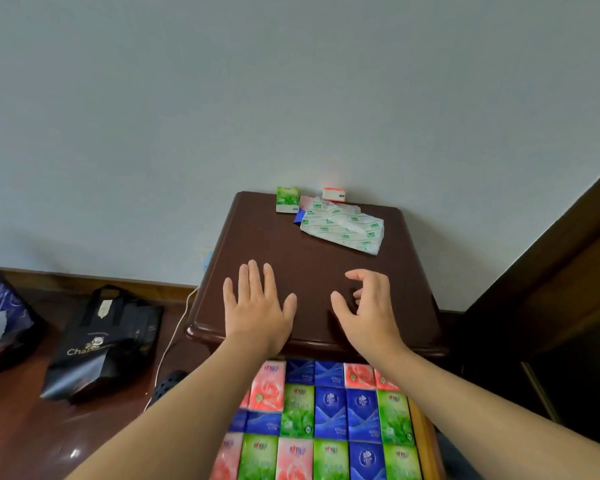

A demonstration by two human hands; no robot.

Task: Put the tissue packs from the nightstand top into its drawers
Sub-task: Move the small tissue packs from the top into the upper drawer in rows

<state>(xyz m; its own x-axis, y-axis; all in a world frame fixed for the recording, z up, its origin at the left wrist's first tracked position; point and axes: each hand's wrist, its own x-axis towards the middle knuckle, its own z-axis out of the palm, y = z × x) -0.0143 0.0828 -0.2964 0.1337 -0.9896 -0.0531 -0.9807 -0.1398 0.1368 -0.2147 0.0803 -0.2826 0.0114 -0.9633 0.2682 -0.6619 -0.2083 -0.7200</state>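
Both hands over the nightstand top, nothing held; drawer pulled out below.

I see the left hand flat, fingers spread, empty. The right hand hovers with fingers loosely curled, gripping nothing. The drawer is packed with pink, green and blue tissue packs in rows. At the top's back edge by the wall: a green pack, a red-and-white pack, a blue pack partly under a crumpled soft tissue wrapper.
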